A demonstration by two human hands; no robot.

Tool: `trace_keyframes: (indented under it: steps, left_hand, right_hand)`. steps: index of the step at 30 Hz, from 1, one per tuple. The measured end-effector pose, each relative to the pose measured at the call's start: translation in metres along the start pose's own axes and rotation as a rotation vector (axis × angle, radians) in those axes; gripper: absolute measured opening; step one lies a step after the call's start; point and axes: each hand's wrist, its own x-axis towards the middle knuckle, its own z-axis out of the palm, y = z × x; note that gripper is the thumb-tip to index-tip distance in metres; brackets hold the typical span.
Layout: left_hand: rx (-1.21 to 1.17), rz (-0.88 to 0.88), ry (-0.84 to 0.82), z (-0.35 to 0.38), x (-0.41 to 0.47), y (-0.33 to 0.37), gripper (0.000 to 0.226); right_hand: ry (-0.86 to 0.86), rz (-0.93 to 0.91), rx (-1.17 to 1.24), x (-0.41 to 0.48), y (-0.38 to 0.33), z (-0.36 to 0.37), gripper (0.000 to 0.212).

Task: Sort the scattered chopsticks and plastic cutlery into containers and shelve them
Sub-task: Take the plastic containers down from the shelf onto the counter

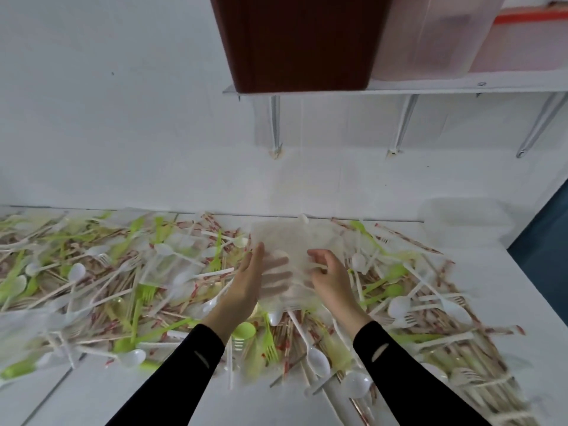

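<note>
A clear plastic container (292,238) is held above the mess at the centre of the view. My left hand (249,281) grips its left side, with the fingers seen through the plastic. My right hand (327,276) grips its right side with curled fingers. Under and around it the white table (107,392) is covered with scattered white spoons (318,359), green forks (147,295), green spoons (244,330) and paper-wrapped chopsticks (408,238). The container is blurred, so I cannot tell what is in it.
A wall shelf (399,86) above holds a brown bin (295,41) and a translucent bin (430,38), with a pink box (528,41) at the right. Another clear container (467,219) stands at the back right of the table. The table's right edge (522,272) borders a blue floor.
</note>
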Motion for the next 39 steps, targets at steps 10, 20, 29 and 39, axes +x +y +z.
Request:
trace_keyframes:
  steps: [10,20,29,39]
  left_hand:
    - [0.09,0.012,0.04,-0.063,0.015,0.019,0.025]
    - [0.023,-0.028,0.148,-0.101,0.027,0.019,0.043]
    - [0.022,-0.024,0.174,-0.101,0.051,0.005,0.046]
    - [0.096,0.077,0.013,-0.056,0.057,0.003,0.051]
  right_hand:
    - [0.057,-0.094,-0.152,0.018,-0.007,0.04,0.019]
    - [0.07,0.311,-0.831,0.061,0.039,0.009,0.052]
    - [0.412,0.06,-0.186,0.063,0.002,-0.005,0.039]
    - [-0.016,-0.551,-0.358,0.018,-0.035,0.077,0.017]
